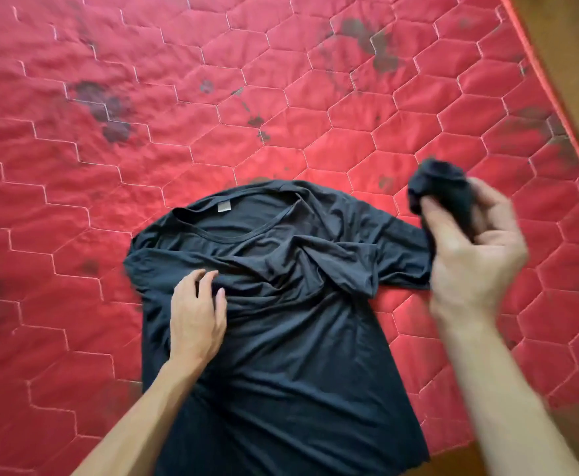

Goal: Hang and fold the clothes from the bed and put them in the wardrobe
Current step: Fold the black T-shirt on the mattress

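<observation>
Gripping the black T-shirt's (281,321) bunched sleeve (442,190) in my right hand (477,255), I rested loosely spread left-hand (197,314) fingers on its chest, atop the red quilted mattress (143,97).

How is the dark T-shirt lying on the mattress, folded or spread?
Spread, not folded: the dark T-shirt lies open but rumpled on the mattress; the right hand grips its bunched sleeve, the left hand rests on it.

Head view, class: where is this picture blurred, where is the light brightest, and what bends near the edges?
Head view: the right hand and its bunched sleeve smear with motion blur; the left hand is sharper; a bright patch glows on the mattress above the T-shirt collar; the mattress edge curves from wide-angle distortion.
</observation>
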The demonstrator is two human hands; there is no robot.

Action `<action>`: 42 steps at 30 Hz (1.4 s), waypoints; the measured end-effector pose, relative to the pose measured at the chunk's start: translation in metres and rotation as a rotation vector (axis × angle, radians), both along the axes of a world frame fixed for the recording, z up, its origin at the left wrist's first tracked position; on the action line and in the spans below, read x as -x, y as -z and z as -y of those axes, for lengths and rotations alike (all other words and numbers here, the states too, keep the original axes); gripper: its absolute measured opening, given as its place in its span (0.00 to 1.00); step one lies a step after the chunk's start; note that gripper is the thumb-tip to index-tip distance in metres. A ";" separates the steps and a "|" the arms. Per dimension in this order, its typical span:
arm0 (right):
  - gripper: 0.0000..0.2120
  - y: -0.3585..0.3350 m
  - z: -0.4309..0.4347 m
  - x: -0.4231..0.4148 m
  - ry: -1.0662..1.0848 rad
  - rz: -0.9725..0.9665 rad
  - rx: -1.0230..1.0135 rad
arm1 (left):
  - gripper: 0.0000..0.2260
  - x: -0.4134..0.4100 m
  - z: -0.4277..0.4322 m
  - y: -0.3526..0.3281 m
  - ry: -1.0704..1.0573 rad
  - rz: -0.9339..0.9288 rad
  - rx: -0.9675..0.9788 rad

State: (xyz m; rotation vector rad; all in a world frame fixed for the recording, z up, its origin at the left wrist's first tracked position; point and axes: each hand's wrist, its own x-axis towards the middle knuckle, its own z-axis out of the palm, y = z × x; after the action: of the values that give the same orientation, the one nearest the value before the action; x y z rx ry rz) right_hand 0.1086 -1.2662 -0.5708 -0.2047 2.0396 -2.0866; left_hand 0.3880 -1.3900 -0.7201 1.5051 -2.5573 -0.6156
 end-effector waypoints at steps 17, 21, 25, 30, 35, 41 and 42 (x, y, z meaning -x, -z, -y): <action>0.21 0.124 -0.083 -0.152 -0.698 -0.167 -1.089 | 0.11 -0.127 -0.068 -0.011 -0.866 0.049 -0.505; 0.39 0.131 -0.150 -0.109 -0.563 -0.042 -1.463 | 0.20 -0.132 -0.113 -0.011 -0.779 0.151 -0.496; 0.34 0.134 -0.190 -0.092 -0.606 0.086 -1.478 | 0.22 -0.144 -0.152 -0.006 -0.779 0.273 -0.407; 0.18 0.137 -0.233 -0.106 -0.630 0.166 -1.391 | 0.30 -0.164 -0.183 -0.011 -0.765 0.132 -0.473; 0.10 0.124 -0.277 -0.126 -0.640 0.269 -1.210 | 0.11 -0.201 -0.217 -0.005 -0.679 0.269 -0.407; 0.07 0.116 -0.319 -0.145 -0.764 0.246 -1.094 | 0.08 -0.220 -0.241 -0.011 -0.796 -0.111 -0.478; 0.08 0.114 -0.324 -0.147 -0.738 0.248 -1.065 | 0.09 -0.223 -0.243 -0.014 -0.843 -0.168 -0.545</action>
State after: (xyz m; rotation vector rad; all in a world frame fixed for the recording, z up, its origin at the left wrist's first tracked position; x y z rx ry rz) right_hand 0.2560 -0.9419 -0.6847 -0.3905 2.1387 -0.4675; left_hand 0.6110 -1.1468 -0.7064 2.3226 -1.4403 -1.2471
